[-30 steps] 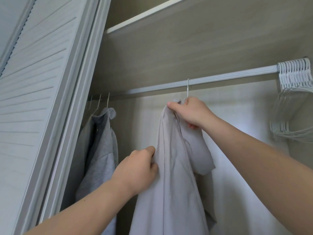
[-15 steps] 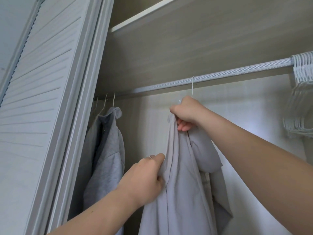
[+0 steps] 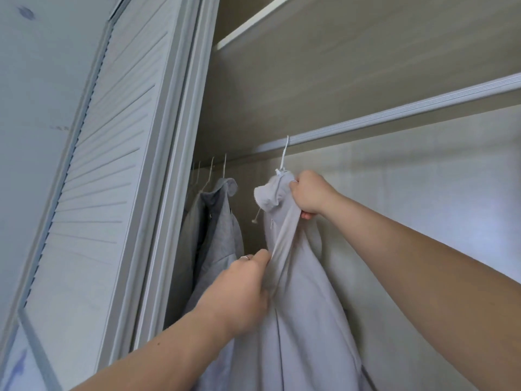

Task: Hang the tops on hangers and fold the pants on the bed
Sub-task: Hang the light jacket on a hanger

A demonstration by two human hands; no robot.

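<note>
- Left hand [image 3: 242, 289]: near, low centre. Thumb and fingers pinch the front edge of the pale top [image 3: 298, 320] and draw it taut.
- Pale top: centre of the wardrobe, on a hanger [image 3: 284, 156].
- Right hand [image 3: 308, 193]: higher, fingers curled round the top's shoulder beside the collar.
- Hanger: hook over the rail [image 3: 394, 114].
- Grey top [image 3: 217, 230]: far left on the rail, by the door [image 3: 107, 165].
- Step, as judged: settling this top on its hanger.
- Next move calls for smoothing the shoulders, then a gentle release. Pants not in view.
</note>
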